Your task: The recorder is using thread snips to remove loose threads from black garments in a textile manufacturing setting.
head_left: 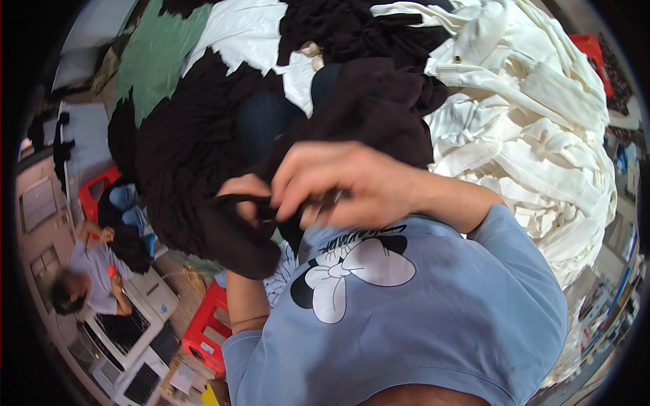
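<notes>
A dark brown-black knit garment [379,108] lies over my lap, and part of it is bunched up between my hands. My left hand [246,189] is partly covered by the dark cloth and grips a fold of it, fingers closed. Just to its right, my right hand [352,179] is curled over the same cloth, blurred by motion. Under its fingers shows something small and dark with a shiny edge, too smeared to name. The sleeve-like end of the garment hangs down below my left hand, in front of my shirt.
Piles of dark garments [189,149] rise on the left. A large heap of white knitwear [521,128] fills the right. Red plastic stools [206,328] stand at the lower left. Beyond, another person [98,271] sits with dark cloth, near a white machine or cabinet [145,304].
</notes>
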The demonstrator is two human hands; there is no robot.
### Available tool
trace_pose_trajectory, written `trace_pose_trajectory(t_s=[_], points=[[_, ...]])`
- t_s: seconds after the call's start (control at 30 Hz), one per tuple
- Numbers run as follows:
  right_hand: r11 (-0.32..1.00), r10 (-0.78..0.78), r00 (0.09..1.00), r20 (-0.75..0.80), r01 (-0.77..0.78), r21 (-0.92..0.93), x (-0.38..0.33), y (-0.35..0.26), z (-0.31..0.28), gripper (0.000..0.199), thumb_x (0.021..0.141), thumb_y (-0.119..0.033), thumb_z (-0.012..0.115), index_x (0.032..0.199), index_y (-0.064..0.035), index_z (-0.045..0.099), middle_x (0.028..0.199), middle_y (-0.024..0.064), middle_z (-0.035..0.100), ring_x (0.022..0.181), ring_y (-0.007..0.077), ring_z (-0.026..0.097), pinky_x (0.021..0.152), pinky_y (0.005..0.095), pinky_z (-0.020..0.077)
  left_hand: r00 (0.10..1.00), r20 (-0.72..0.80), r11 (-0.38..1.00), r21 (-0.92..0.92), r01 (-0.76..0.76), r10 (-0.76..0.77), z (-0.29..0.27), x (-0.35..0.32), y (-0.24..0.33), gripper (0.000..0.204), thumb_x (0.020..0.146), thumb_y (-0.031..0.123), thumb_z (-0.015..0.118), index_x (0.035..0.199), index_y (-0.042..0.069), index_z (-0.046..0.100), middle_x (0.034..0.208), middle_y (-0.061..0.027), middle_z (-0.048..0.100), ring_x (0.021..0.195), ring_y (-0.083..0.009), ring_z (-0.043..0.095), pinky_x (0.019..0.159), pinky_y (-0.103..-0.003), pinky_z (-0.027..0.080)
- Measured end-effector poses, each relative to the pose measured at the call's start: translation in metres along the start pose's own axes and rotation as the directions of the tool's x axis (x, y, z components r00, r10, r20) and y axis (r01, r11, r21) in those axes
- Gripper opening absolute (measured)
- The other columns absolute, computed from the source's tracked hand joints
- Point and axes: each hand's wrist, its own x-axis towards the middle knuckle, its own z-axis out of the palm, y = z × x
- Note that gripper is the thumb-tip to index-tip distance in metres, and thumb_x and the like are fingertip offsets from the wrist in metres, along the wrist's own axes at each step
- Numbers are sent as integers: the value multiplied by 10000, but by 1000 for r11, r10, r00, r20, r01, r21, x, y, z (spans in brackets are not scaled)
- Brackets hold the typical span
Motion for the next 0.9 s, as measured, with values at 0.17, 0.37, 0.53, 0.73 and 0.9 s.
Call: trace_pose_trajectory(t_s=[0.17, 0.37, 0.53, 0.73, 0.9], points=[[643, 71, 933, -352, -312, -699, -39, 48, -40, 195, 820, 26, 616, 1010, -17, 620, 997, 72, 593, 891, 210, 614, 700, 289, 493, 952, -211, 935, -323, 145, -221, -76, -49, 8, 341, 887, 332, 666, 981, 10, 605, 897, -105, 585, 701, -118, 535, 536, -205, 387], [796, 308, 895, -323, -429, -427, -90, 83, -70, 320, 745, 87, 593, 1051, -9, 607, 1119, 63, 531, 1028, 174, 550, 862, 275, 427, 774, -626, 518, 631, 578, -101, -68, -81, -39, 749, 739, 57, 726, 1399, 17, 373, 1326, -191, 484, 1225, -331, 466, 1012, -385, 397], [747, 389, 889, -244, -459, -481, -91, 61, -67, 442, 705, -97, 690, 1133, -35, 595, 1234, 88, 485, 1228, 230, 451, 1028, 320, 351, 999, 22, 762, 647, 21, -46, 13, -34, 16, 751, 697, 195, 741, 1377, 64, 451, 1450, -164, 388, 1322, -347, 367, 1104, -446, 260], [818, 283, 713, -642, -529, -226, -104, 92, -89, 229, 867, -98, 644, 1080, -19, 610, 1052, 29, 551, 897, 96, 528, 815, 232, 422, 998, -37, 846, 532, -30, 59, 24, 19, -9, 464, 864, 234, 645, 1252, 4, 539, 1317, -156, 528, 1213, -322, 492, 1016, -387, 351], [814, 270, 603, -751, -560, -156, -88, 133, -102, 305, 895, -215, 648, 1116, -8, 608, 917, 43, 629, 842, 111, 561, 789, 241, 445, 991, -68, 627, 779, -20, 116, 34, 89, -47, 522, 874, 345, 637, 1252, -5, 549, 1302, -155, 533, 1225, -319, 466, 1015, -422, 344]])
